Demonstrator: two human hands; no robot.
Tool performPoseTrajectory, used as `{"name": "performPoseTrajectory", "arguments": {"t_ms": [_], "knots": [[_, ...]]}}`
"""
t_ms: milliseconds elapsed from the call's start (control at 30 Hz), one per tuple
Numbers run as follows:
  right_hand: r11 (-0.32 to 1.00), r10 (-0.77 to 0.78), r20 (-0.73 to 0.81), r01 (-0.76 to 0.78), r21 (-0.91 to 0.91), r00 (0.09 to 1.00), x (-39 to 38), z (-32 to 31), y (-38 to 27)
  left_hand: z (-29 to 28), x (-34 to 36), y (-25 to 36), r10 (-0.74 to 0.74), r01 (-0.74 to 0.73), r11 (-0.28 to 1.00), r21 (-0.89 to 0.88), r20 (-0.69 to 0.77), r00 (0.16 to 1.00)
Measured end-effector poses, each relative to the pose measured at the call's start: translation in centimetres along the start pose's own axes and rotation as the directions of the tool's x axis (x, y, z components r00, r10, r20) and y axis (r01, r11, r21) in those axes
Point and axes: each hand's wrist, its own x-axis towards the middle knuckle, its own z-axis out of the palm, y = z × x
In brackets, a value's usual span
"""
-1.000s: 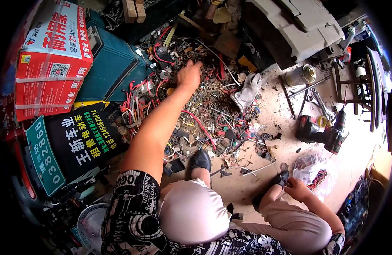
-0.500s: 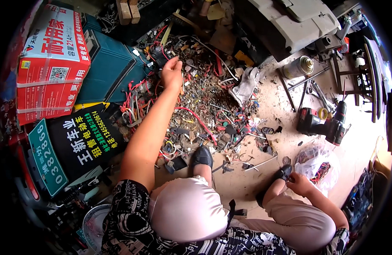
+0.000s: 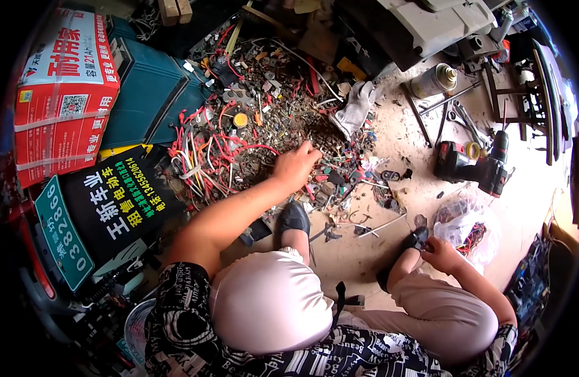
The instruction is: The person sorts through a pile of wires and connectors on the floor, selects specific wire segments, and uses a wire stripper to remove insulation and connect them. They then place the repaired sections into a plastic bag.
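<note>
My left hand (image 3: 295,168) is over the middle of a wide heap of mixed scrap (image 3: 258,125), its fingers curled and pressed together. Whatever it may hold is hidden. A red wire (image 3: 264,147) runs under that hand. My right hand (image 3: 440,254) rests low by my right shoe (image 3: 417,240), fingers closed around something small and dark that I cannot make out. Beside it sits a clear plastic bag (image 3: 468,229) with coloured wires inside. A round yellow-topped piece (image 3: 240,120) and tangled red and white wires (image 3: 204,151) lie in the heap.
A grey work glove (image 3: 355,110) lies on the heap's right edge. Further right are a spray can (image 3: 434,80), wrenches (image 3: 468,119) and a cordless drill (image 3: 475,166). At left stand a red and white carton (image 3: 66,100), a teal case (image 3: 148,94) and a vehicle with a green plate (image 3: 64,232).
My left hand has come nearer and to the right, from the heap's far side to its middle, uncovering the yellow-topped piece. My right hand stays by the shoe. The view has shifted slightly.
</note>
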Motion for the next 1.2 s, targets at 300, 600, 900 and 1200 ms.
{"name": "performPoseTrajectory", "arguments": {"t_ms": [300, 600, 900, 1200], "knots": [[1.0, -0.004, -0.031, 0.003, -0.015, 0.999, -0.6, -0.1, -0.2, -1.5, -3.5, -3.2, -0.105, 0.107, 0.992, 0.066, -0.029, 0.994], [1.0, -0.015, -0.044, 0.016, 0.012, 0.999, -1.2, 0.0, 0.1, 1.3, -3.8, 3.2, 0.213, -0.21, 0.975, -0.073, 0.033, 0.976], [1.0, -0.012, -0.048, 0.012, -0.008, 0.999, -1.0, 0.4, 0.1, 0.9, -3.7, 2.3, 0.161, -0.202, 0.961, 0.186, 0.216, 0.963], [1.0, 0.009, -0.041, -0.009, 0.003, 0.999, -1.4, 0.5, 0.4, -4.5, -3.4, -4.4, -0.169, 0.183, 0.932, 0.315, -0.07, 0.983]]}}
